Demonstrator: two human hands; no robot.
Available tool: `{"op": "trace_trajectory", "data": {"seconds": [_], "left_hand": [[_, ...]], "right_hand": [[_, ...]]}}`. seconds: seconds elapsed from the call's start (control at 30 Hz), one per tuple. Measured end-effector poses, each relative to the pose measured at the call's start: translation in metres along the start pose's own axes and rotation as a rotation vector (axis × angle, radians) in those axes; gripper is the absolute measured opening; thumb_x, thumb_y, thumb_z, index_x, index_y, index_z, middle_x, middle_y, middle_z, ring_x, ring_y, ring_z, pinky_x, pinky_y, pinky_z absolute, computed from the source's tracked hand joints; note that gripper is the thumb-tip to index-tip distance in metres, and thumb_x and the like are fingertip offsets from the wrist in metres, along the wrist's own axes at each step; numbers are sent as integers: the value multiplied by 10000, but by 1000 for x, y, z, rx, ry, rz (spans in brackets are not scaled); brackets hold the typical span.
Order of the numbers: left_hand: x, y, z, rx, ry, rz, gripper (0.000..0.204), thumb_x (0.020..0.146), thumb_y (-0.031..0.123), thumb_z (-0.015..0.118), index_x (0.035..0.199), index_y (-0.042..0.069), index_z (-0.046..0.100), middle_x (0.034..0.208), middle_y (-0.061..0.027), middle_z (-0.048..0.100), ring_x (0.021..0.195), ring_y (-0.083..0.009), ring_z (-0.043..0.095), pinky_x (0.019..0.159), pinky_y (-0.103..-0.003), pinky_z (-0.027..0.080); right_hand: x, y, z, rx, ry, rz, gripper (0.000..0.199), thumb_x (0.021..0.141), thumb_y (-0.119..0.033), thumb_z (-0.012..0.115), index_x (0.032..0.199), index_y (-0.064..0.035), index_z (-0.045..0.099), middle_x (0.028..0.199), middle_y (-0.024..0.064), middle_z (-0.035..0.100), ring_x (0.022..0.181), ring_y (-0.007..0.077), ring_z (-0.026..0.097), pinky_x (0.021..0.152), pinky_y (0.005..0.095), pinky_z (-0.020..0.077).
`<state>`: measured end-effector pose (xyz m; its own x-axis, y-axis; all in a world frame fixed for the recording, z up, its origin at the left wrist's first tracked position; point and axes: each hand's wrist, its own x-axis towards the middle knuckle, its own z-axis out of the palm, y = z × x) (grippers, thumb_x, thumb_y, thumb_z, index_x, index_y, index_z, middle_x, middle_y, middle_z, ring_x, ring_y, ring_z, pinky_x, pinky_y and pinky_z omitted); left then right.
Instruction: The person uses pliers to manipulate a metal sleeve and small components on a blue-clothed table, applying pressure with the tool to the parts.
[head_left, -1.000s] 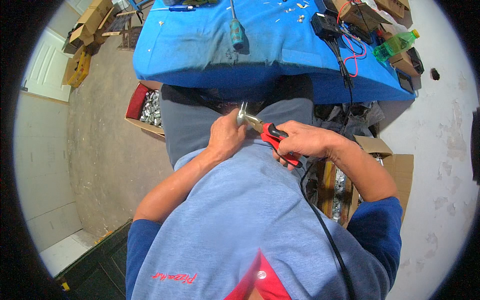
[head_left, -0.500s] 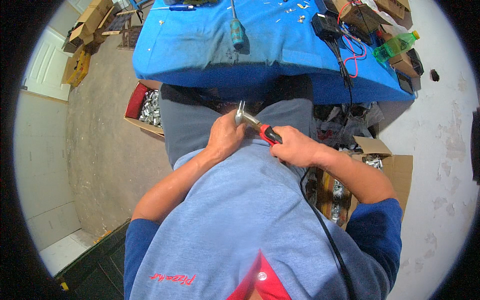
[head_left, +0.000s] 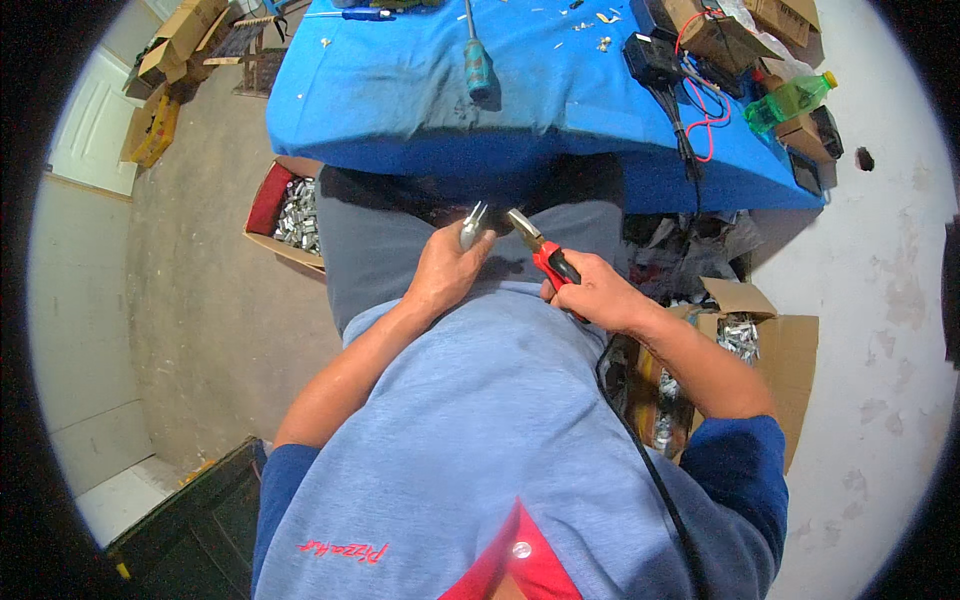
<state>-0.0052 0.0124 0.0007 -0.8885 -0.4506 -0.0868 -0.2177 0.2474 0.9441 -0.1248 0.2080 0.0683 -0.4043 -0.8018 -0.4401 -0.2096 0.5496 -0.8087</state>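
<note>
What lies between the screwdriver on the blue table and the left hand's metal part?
Head view: only bare blue tablecloth between the screwdriver and the metal part.

We see a light blue shirt (head_left: pixel 480 430) with darker blue short sleeves (head_left: pixel 735 470), a red panel with a small white button at the collar, small red lettering at the hem, and grey trousers (head_left: pixel 370 250).
</note>
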Motion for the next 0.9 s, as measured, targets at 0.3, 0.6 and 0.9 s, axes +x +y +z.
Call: {"op": "trace_trajectory", "data": {"seconds": [0.3, 0.6, 0.9], "left_hand": [[0, 1, -1, -191, -89, -57, 322, 962, 309, 628, 790, 44, 563, 662, 31, 506, 597, -66, 429, 507, -270, 357], [2, -13, 0, -182, -87, -61, 313, 966, 312, 624, 822, 37, 581, 667, 38, 507, 595, -61, 432, 505, -263, 363], [1, -10, 3, -44, 5, 17, 235, 955, 202, 619, 917, -29, 625, 717, -21, 594, 670, -96, 491, 588, -306, 427]], "right_hand": [[0, -5, -1, 231, -52, -8, 255, 799, -194, 544, 934, 19, 587, 741, 83, 598, 661, 151, 559, 606, 309, 448], [-6, -16, 9, -406, 105, -23, 363, 830, -185, 526, 1124, 27, 500, 970, 282, 624, 937, 488, 588, 821, 552, 454], [2, -31, 25, -549, 148, -55, 275, 818, -155, 516, 981, 67, 507, 952, 291, 625, 913, 457, 615, 832, 543, 463]]}}
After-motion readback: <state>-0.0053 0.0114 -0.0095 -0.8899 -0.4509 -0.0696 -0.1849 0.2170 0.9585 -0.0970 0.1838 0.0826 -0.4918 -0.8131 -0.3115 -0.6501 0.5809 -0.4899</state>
